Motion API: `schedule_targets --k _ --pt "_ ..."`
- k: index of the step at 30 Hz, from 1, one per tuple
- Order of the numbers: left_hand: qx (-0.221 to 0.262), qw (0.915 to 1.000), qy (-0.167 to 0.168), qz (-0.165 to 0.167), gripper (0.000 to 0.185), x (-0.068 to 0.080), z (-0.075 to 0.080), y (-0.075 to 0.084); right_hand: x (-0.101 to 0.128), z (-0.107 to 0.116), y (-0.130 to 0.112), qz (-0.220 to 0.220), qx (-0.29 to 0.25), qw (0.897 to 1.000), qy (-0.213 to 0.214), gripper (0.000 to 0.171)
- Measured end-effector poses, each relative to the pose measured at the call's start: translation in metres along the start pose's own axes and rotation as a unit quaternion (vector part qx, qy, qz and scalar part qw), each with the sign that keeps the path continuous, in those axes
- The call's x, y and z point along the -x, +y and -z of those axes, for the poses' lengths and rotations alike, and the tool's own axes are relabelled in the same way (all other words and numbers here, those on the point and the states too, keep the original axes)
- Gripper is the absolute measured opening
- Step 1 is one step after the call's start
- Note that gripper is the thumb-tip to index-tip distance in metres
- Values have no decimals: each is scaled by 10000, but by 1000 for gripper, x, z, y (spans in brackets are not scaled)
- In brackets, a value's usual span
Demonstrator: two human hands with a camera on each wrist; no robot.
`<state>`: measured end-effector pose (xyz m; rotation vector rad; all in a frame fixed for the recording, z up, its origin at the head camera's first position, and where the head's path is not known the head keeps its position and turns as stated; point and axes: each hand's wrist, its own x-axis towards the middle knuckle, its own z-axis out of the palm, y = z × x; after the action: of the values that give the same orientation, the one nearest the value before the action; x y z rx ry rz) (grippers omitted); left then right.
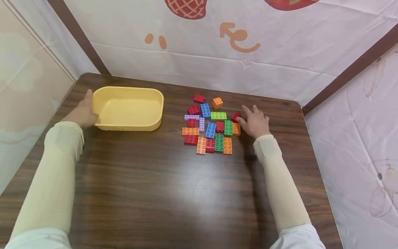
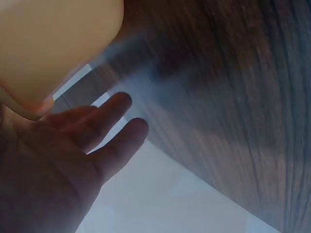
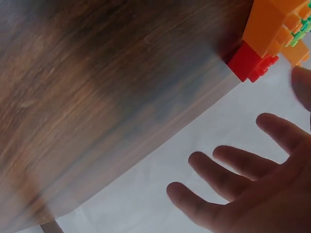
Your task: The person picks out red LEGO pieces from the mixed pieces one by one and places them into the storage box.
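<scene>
Yellow tub with bare inside, relaxed left hand against it, right hand spread beside bricks.

No readable text, label, brand or number is seen in any view. Only drawn marks are found on the cloth behind the table: an orange curved arrow, two orange dashes left of it, and red strawberry prints above
</scene>
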<state>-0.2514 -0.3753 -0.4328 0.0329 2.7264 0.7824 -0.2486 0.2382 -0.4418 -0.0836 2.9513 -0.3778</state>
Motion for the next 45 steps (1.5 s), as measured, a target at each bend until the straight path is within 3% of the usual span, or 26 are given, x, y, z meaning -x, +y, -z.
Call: schedule_targets --k 8,14,21,26,37,45 --pt "-406 9991 -95 116 106 1 -2 7 -6 -4 2 362 -32 9992 160 55" --pt "-364 9992 3 183 83 7 -2 7 -9 -17 1 620 -16 9981 1 48" --pt "-330 9991 -181 195 78 -9 -1 -2 -5 -22 -4 653 -148 9977 -120 42" --pt "-238 9996 74 159 75 -21 -6 -3 -4 -15 -5 634 -136 9979 -4 41" --pt "-1023 9927 624 -106 74 -27 -4 3 -10 -6 -11 477 -151 9986 -161 48" --pt "-1049 9932 479 -149 78 -30 -5 4 -15 -9 -15 476 -95 9986 -192 47"
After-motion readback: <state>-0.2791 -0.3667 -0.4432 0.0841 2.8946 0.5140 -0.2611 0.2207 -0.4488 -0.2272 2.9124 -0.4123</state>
